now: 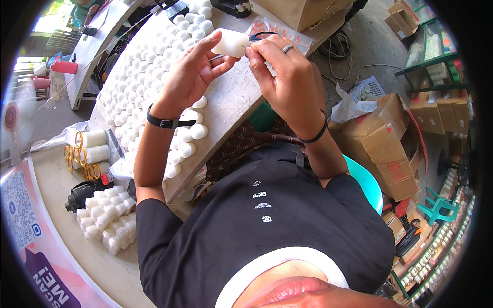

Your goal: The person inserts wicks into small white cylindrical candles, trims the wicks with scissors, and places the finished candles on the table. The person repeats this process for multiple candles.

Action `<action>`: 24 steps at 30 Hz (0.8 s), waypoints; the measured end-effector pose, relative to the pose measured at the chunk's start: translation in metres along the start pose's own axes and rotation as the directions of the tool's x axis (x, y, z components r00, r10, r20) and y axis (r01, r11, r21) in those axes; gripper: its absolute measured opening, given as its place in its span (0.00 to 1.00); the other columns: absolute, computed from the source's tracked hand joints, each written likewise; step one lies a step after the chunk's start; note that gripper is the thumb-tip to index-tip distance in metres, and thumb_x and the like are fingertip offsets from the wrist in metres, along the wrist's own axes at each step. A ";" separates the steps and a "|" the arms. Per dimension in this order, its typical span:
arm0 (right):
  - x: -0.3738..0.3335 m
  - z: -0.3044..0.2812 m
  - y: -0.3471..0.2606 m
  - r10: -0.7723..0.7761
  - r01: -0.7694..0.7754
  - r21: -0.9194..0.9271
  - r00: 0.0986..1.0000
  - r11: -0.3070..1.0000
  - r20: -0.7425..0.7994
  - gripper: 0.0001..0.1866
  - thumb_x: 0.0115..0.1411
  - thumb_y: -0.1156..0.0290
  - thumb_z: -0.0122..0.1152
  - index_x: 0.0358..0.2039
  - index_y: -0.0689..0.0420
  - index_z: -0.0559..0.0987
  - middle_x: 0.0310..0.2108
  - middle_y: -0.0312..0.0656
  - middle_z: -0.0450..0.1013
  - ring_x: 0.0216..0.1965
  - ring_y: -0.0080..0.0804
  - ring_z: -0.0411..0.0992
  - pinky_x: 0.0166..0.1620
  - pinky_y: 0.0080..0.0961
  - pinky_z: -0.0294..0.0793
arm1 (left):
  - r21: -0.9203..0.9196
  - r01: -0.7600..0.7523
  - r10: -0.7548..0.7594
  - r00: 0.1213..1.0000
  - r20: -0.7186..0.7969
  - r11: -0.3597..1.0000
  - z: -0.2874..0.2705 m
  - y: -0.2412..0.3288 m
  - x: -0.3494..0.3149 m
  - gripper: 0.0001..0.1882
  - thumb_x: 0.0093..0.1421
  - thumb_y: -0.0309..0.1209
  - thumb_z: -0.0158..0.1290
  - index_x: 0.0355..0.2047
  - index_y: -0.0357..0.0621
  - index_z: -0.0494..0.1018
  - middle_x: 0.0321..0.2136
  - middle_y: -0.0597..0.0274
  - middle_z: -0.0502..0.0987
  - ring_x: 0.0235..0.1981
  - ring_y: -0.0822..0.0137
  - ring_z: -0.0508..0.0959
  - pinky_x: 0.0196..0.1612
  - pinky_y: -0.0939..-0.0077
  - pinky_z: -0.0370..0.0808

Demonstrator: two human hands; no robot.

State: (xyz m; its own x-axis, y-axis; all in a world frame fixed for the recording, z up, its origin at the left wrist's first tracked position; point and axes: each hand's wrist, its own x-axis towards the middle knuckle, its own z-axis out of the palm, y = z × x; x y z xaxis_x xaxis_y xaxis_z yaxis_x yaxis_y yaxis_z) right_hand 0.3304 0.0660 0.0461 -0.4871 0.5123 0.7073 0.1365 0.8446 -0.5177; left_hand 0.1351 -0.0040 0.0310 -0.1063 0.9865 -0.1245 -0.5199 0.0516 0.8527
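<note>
Head view: we held up a white cylinder [229, 43] between both hands

We had the cylinder raised over a pale table [230, 97], with our left hand [187, 77] at one end and our right hand [287, 69] at the other. Our left thumb and bent fingers grasped its left part. Our right thumb and index finger were pinched together at its right end; we could not tell whether they gripped something thin there. We wore a ring on each hand, a black buckled strap [163, 123] on the left wrist and a black band [315, 134] on the right.

Beyond our right fingers lay a clear plastic bag [292, 39] with red print. To the left, many white cylinders [134, 77] sat close together across the table. Farther left we saw pale tubes [96, 155] with gold-coloured rings, and nearer us a cluster of white faceted blocks [109, 215]. On our right stood a cardboard box [382, 134], and farther off a small teal stool [440, 207].
</note>
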 end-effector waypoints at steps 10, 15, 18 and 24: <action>-0.004 -0.010 0.026 0.538 -0.398 0.902 0.730 -0.165 0.421 0.13 0.73 0.66 0.44 0.44 0.61 0.74 0.47 0.50 0.74 0.55 0.49 0.72 0.59 0.48 0.71 | -0.046 0.054 -0.056 0.998 -0.033 0.997 0.007 -0.003 -0.005 0.30 0.67 0.47 0.53 0.57 0.34 0.61 0.48 0.45 0.75 0.46 0.67 0.80 0.51 0.83 0.79; -0.009 -0.015 0.040 0.459 -0.409 0.815 0.680 -0.409 0.572 0.13 0.73 0.65 0.42 0.47 0.60 0.71 0.57 0.56 0.67 0.62 0.58 0.65 0.60 0.56 0.68 | -0.120 0.098 -0.101 0.995 -0.019 0.988 0.010 -0.005 -0.005 0.32 0.66 0.48 0.54 0.57 0.34 0.60 0.48 0.44 0.74 0.46 0.67 0.80 0.50 0.85 0.80; -0.012 -0.017 0.042 0.413 -0.414 0.800 0.697 -0.434 0.586 0.13 0.73 0.63 0.42 0.46 0.59 0.71 0.59 0.56 0.66 0.63 0.59 0.64 0.61 0.56 0.68 | -0.126 0.092 -0.094 0.996 -0.007 0.988 0.011 -0.005 -0.006 0.32 0.66 0.48 0.54 0.57 0.33 0.60 0.47 0.45 0.74 0.46 0.67 0.80 0.49 0.85 0.80; -0.009 -0.016 0.036 0.437 -0.400 0.861 0.744 -0.315 0.506 0.11 0.72 0.68 0.47 0.46 0.60 0.75 0.56 0.55 0.69 0.58 0.52 0.69 0.61 0.47 0.70 | -0.157 0.109 -0.113 0.994 -0.011 0.981 0.012 -0.005 -0.010 0.32 0.67 0.47 0.54 0.57 0.33 0.60 0.47 0.46 0.75 0.44 0.69 0.81 0.49 0.85 0.80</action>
State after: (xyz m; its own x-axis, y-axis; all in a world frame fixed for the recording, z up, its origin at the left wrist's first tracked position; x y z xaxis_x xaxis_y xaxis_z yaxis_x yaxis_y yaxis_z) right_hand 0.3531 0.0940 0.0289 -0.7389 0.6715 0.0560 -0.5903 -0.6049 -0.5344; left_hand 0.1491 -0.0125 0.0336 -0.0568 0.9726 -0.2255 -0.6553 0.1341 0.7434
